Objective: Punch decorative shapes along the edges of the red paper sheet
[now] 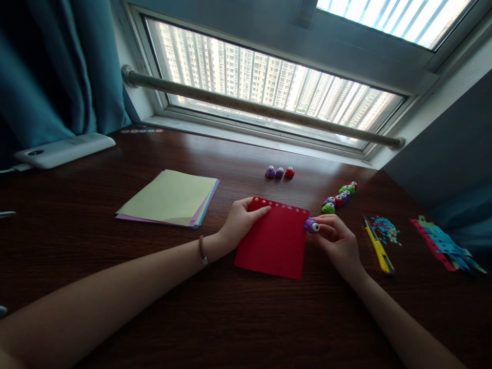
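A sheet of red paper (272,241) with a row of small punched shapes along its far edge is held just over the table. My left hand (240,221) grips its far left corner, thumb on top. At the sheet's right edge, near the far right corner, my right hand (338,238) pinches a small purple craft punch (311,225) with a white button. The punch sits at the paper's edge; whether the paper is inside its slot I cannot make out. More craft punches, green, red and purple (339,199), stand in a cluster just beyond my right hand.
Three punches (280,172) stand near the window. A stack of coloured paper (172,197) lies left. On the right are a yellow utility knife (380,250), paper confetti (385,229) and cut paper strips (446,243). A white device (65,149) with a cable lies far left.
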Action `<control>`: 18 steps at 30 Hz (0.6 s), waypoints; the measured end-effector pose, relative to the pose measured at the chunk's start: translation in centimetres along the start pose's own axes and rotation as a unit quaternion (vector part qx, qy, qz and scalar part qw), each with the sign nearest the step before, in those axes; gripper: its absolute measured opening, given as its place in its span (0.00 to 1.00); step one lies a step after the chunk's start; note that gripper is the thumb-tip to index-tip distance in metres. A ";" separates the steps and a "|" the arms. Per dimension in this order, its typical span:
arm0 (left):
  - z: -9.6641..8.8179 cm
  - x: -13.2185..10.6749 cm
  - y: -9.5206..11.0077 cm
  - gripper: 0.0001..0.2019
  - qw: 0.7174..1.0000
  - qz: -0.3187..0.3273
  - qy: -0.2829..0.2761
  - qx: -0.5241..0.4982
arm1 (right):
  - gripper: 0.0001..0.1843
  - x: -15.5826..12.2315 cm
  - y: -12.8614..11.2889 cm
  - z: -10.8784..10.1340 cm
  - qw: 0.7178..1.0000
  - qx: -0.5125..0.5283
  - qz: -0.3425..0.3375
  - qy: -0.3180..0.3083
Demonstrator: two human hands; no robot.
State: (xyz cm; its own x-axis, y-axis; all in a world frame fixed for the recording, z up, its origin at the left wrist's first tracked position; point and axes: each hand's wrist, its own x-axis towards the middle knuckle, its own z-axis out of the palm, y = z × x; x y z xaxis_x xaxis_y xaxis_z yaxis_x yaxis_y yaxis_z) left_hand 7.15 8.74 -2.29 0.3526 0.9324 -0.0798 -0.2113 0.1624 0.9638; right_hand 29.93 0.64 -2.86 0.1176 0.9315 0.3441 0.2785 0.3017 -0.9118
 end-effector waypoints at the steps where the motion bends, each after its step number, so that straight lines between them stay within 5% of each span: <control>1: 0.0 0.0 0.0 0.12 1.000 0.001 0.000 0.001 | 0.12 0.0 0.0 0.0 1.000 -0.001 -0.008 -0.005; 18: 0.4 -0.6 0.3 0.12 0.995 0.063 0.001 0.078 | 0.15 0.0 -0.5 -0.1 0.999 -0.010 -0.040 -0.018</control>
State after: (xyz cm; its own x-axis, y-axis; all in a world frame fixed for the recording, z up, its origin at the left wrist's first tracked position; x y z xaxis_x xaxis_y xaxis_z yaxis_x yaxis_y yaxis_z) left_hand 7.25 8.05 -1.89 0.3297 0.9431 0.0440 -0.1094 -0.0081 0.9940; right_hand 29.86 0.53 -2.40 0.0592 0.9113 0.4074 0.3039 0.3723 -0.8770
